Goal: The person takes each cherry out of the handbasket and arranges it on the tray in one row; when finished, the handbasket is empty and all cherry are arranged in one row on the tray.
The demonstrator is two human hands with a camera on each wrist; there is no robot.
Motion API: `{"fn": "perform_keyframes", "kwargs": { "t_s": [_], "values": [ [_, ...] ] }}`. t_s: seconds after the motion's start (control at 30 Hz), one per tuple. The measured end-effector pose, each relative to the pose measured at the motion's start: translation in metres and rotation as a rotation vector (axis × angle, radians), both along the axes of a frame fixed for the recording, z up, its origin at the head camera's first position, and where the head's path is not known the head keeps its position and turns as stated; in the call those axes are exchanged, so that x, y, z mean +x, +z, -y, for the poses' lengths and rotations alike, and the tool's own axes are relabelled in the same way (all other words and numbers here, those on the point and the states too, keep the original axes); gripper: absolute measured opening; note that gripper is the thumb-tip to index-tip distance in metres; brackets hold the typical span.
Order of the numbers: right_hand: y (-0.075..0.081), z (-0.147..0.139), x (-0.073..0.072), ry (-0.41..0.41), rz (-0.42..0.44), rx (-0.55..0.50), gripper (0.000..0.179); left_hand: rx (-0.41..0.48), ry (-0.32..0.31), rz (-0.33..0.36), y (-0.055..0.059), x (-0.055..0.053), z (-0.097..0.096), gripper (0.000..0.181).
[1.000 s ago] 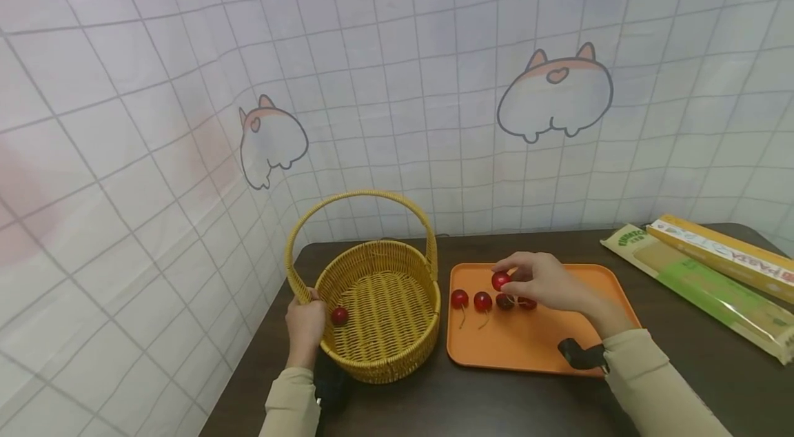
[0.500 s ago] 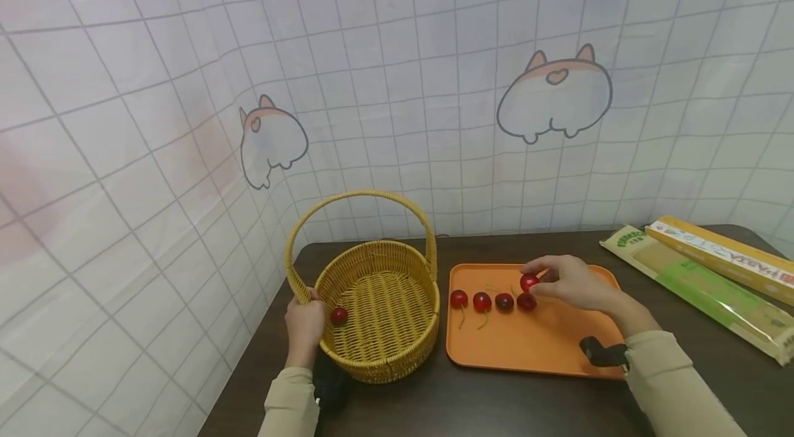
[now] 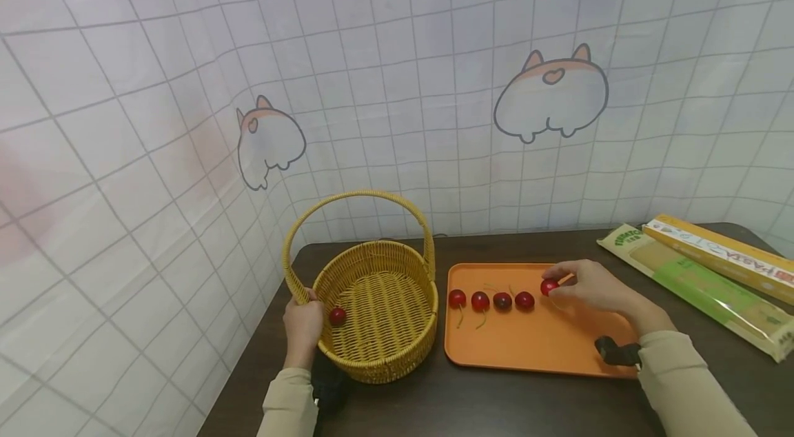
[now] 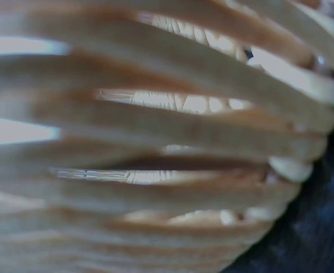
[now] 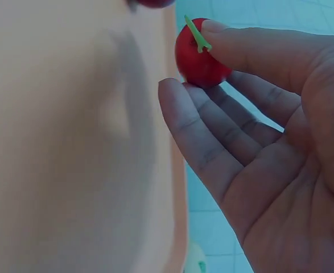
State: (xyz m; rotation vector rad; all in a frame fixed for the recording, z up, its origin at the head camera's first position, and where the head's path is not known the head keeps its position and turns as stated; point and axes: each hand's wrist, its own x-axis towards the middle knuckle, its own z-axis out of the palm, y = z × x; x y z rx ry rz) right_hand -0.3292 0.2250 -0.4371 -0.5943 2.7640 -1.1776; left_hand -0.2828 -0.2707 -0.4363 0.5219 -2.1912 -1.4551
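My left hand (image 3: 303,328) grips the left base of the handle on a round yellow wicker basket (image 3: 428,347). One red cherry (image 3: 338,316) lies inside, by the basket's left wall. The left wrist view holds only blurred wicker strands (image 4: 172,125). Over the orange tray (image 3: 496,347), my right hand (image 3: 592,285) pinches a red cherry (image 5: 198,60) between thumb and fingertips; a short green stem shows on it in the right wrist view. Left of that hand, several cherries (image 3: 480,301) lie in a row on the tray, some with stems pointing toward me.
Two pasta packs lie at the table's right: a green and clear bag (image 3: 701,285) and a yellow box (image 3: 726,247). The dark table (image 3: 409,409) meets a white gridded cloth (image 3: 397,113) at the back and left. Basket and tray stand side by side, slightly apart.
My right hand has moved right over the tray with the pinched cherry, past the end of the row, uncovering the row's rightmost cherry. My left hand and the basket have stayed put.
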Motion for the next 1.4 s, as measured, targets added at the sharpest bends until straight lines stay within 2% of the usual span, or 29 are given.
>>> {"fn": "perform_keyframes", "kwargs": {
  "t_s": [0.3, 0.5, 0.9, 1.4],
  "values": [
    [-0.012, 0.000, -0.004, 0.031, -0.019, 0.018, 0.034, -0.005, 0.005, 0.008, 0.002, 0.000, -0.001, 0.010],
    [-0.012, 0.001, -0.002, 0.056, -0.011, 0.036, 0.033, -0.006, -0.003, 0.007, 0.002, 0.000, -0.001, 0.009],
    [-0.016, 0.007, -0.001, 0.048, 0.022, 0.025, 0.032, 0.004, -0.003, 0.010, 0.001, 0.000, -0.002, 0.010],
    [-0.013, 0.007, -0.001, 0.075, -0.001, 0.044, 0.037, 0.007, 0.005, 0.007, 0.000, 0.000, -0.002, 0.010]
  ]
}}
